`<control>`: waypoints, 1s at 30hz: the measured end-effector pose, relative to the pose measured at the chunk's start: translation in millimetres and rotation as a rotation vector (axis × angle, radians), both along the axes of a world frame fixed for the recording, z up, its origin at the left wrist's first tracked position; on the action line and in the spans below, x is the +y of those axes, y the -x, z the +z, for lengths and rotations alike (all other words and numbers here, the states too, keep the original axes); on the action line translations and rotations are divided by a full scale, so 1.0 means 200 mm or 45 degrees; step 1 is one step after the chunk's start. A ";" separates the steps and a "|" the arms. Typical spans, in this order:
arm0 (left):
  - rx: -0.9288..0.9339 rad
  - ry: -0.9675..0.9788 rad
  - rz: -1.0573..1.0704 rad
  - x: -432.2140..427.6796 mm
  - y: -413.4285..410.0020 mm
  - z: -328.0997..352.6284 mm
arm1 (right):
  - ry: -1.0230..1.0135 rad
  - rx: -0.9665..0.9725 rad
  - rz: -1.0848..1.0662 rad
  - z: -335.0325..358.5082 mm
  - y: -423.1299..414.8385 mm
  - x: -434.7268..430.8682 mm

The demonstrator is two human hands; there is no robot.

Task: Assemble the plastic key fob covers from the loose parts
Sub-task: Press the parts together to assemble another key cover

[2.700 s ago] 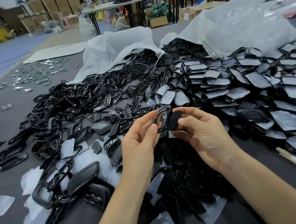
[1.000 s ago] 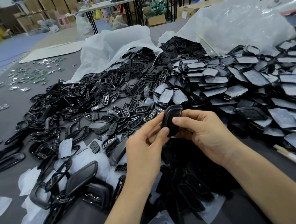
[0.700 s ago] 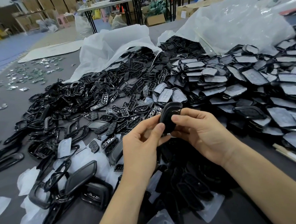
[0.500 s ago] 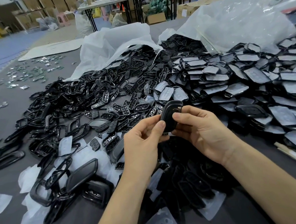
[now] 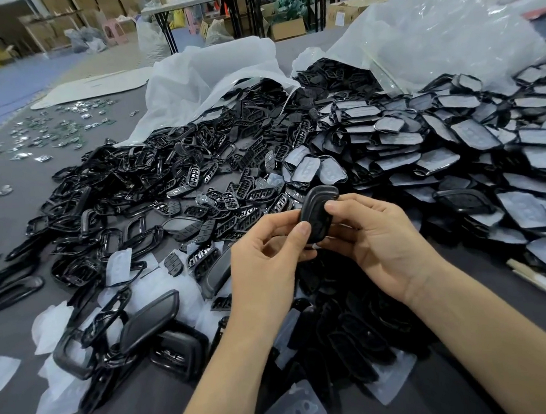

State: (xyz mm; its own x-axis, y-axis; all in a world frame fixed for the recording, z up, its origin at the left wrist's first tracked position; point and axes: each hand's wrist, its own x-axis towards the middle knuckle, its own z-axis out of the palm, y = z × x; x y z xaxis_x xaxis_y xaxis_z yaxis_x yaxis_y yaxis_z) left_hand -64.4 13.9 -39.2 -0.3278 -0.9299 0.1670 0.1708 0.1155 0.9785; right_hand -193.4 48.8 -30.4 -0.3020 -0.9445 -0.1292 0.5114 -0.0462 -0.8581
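Both hands hold one black key fob cover upright above the table centre. My left hand pinches its left edge with thumb and fingers. My right hand grips its right side, forefinger laid across the front. Loose black frames lie heaped to the left. Button panels are scattered in the middle. Film-covered shells are piled to the right. More dark parts lie under my wrists.
Two translucent plastic bags spill the parts at the back. Small metal pieces are strewn at far left. White film scraps lie at front left, and a pale stick lies at the right on the grey table.
Earlier the hands held a frame and a dark insert apart; now they are joined as one cover, which both hands keep gripping and have turned slightly.
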 end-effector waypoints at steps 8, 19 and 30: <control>-0.041 0.043 0.009 0.01 0.00 0.00 | 0.003 -0.032 0.019 0.01 0.01 0.00; 0.003 0.023 0.030 0.00 0.00 -0.01 | 0.028 -0.054 -0.042 0.00 0.01 -0.01; 0.062 -0.058 0.066 -0.01 0.00 -0.02 | 0.068 -0.079 -0.003 0.01 0.01 0.00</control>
